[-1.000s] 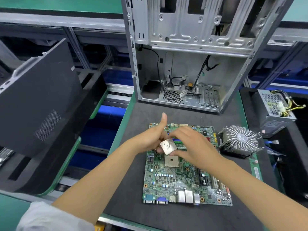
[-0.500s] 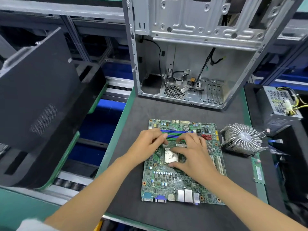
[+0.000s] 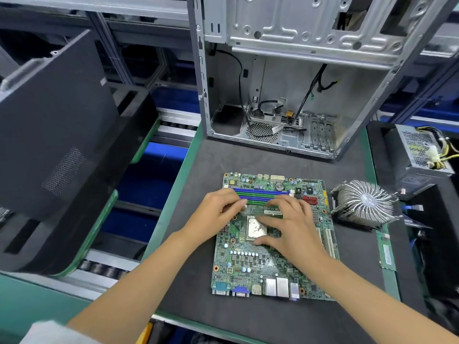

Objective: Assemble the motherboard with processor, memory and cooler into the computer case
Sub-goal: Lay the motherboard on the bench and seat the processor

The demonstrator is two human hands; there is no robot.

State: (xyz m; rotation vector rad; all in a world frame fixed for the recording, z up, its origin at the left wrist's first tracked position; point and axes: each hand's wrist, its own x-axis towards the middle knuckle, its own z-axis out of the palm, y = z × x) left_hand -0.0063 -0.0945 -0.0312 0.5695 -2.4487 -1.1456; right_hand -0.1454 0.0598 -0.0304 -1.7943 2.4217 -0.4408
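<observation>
A green motherboard [image 3: 250, 266] lies flat on the dark mat in front of the open silver computer case [image 3: 298, 100]. The silver processor [image 3: 254, 230] sits in the socket at the board's middle. My right hand [image 3: 293, 228] lies over it, fingers spread across its top and far edge, thumb at its near edge. My left hand [image 3: 218, 214] rests on the board's left side, bent fingertips touching near the end of the blue and green memory slots [image 3: 260, 193]. A memory stick [image 3: 272, 211] stands in the nearest slot. The finned cooler [image 3: 365, 203] lies to the board's right.
A second memory stick [image 3: 386, 253] lies along the mat's right edge. A power supply [image 3: 419, 155] with yellow cables sits at the far right. A black case side panel [image 3: 54, 125] leans at the left, over a roller conveyor [image 3: 104, 266]. Loose cables hang inside the case.
My right hand has brought the processor down from above the board into the socket. My left hand, thumb raised before, has come down onto the board beside the slots.
</observation>
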